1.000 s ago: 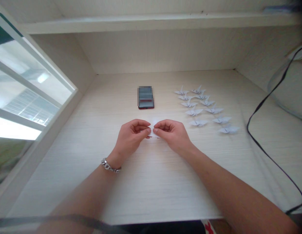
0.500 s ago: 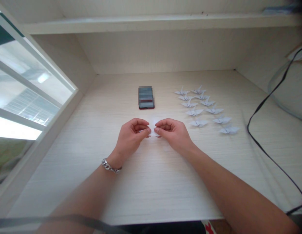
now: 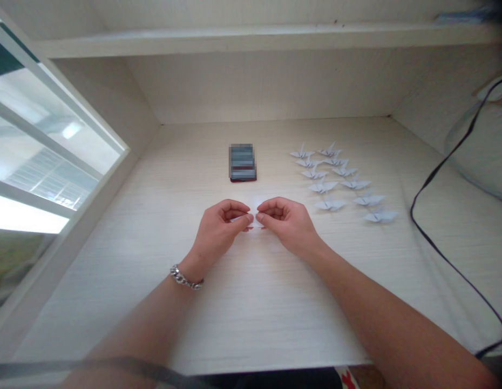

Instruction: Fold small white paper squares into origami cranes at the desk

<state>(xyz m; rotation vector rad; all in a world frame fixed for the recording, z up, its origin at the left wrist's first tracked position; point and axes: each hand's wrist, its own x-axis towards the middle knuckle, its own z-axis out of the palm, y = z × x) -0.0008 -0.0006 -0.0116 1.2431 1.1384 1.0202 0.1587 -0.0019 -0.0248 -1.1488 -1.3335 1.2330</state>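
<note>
Between my two hands is a small piece of white paper (image 3: 257, 223), mostly covered by the fingers; its folds cannot be made out. My left hand (image 3: 224, 222), with a silver chain bracelet (image 3: 186, 277) at its wrist, pinches the paper's left side. From the other side my right hand (image 3: 287, 220) pinches it too, thumb and fingertips close together. The thumbs nearly meet over the paper. To the right of my hands, several folded white paper cranes (image 3: 330, 205) stand in two slanting rows on the pale desk (image 3: 251, 302).
Behind my hands lies a phone (image 3: 243, 163) with a blurred-out screen. A black cable (image 3: 427, 181) runs down the right side. On the left is a window (image 3: 44, 146); a shelf (image 3: 251, 42) crosses above the desk.
My left hand has shifted slightly right, so its thumb is closer to the right thumb. The right hand stays almost still; the cranes and phone have not moved.
</note>
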